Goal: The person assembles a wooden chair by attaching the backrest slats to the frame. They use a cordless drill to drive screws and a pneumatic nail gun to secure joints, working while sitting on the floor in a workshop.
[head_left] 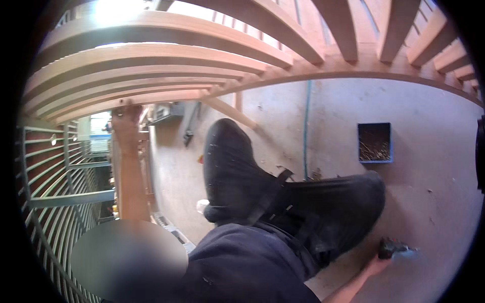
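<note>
Above me a pale wooden slatted frame (pixel 323 63) spans the view, its long slats fanning out from a rail. My left hand (pixel 126 115) is raised to the frame's lower left rail, its fingers closed at the wood and partly hidden. Low at the right, away from the frame, my right hand (pixel 378 264) is wrapped round a dark power tool (pixel 390 248). The tool has a narrow front end and looks like a cordless drill, but it is small and blurred here.
On the pale floor (pixel 429 131) stands a blue-rimmed square bin (pixel 375 161) with small loose pieces inside. A green hose or cord (pixel 307 131) runs across the floor. A metal-barred rack (pixel 70 199) lines the left side. A wooden brace (pixel 230 112) slants down from the frame.
</note>
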